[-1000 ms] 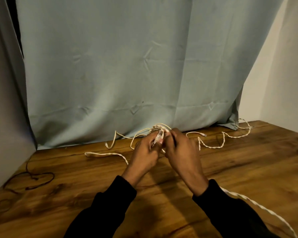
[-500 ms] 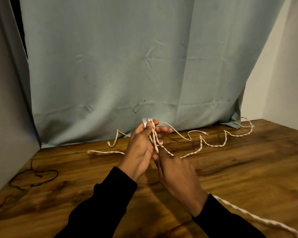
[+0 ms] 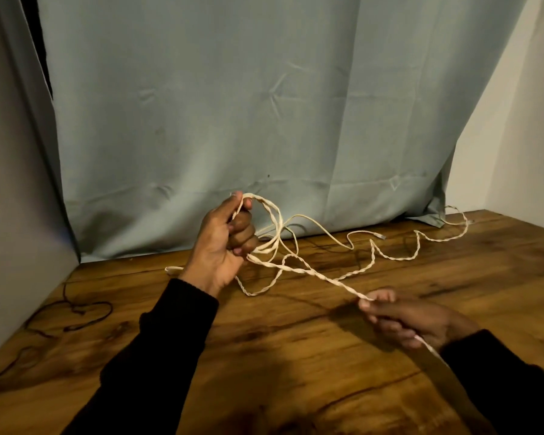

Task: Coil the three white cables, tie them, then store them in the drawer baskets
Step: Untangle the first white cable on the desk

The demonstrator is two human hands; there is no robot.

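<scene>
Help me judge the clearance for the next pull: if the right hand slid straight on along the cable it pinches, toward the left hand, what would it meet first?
Nothing but the taut white cable itself until the right hand reaches the left hand and its loops. The slack on the wooden table seems to lie below that line, though depth is unclear.

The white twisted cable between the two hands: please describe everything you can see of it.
The white twisted cable looks braided and cream-white. It runs taut from the left hand, which grips several loose loops of it, down to the right hand, which pinches it. Past that hand it continues toward the sleeve. Slack loops lie on the wooden table.
</scene>
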